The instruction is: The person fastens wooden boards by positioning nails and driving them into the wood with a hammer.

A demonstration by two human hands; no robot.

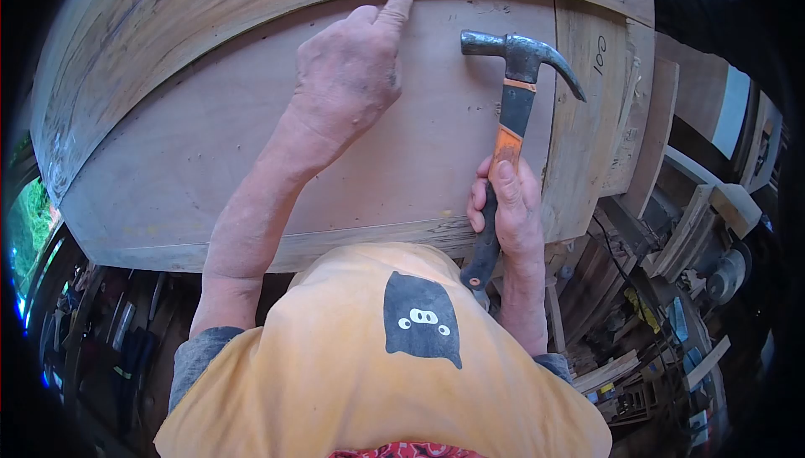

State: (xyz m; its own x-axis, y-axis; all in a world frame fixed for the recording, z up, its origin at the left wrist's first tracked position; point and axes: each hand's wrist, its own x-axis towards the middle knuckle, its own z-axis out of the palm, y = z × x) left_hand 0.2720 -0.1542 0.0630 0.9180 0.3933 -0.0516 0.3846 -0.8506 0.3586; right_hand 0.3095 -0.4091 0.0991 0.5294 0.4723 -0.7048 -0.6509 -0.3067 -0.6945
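Observation:
My right hand (516, 205) is wrapped round the handle of a claw hammer (521, 62) with a worn steel head and an orange and black grip. The hammer is upright in view, its head at the top and its claw to the right. On the upper board's edge rests the outstretched index finger of my left hand (348, 77). The other fingers of that hand are curled under, and what they hold, if anything, is hidden. Beneath both hands lies a smooth, pale plywood panel (377, 160). The curved wooden board (193, 18) overlaps it along the top.
Another plank (579, 144), marked with handwriting, borders the panel on the right. Wood offcuts (688, 232) and clutter are piled at the right. More tools and scraps hang or lie in shadow at lower left. A dark cable (620, 269) runs down the right side.

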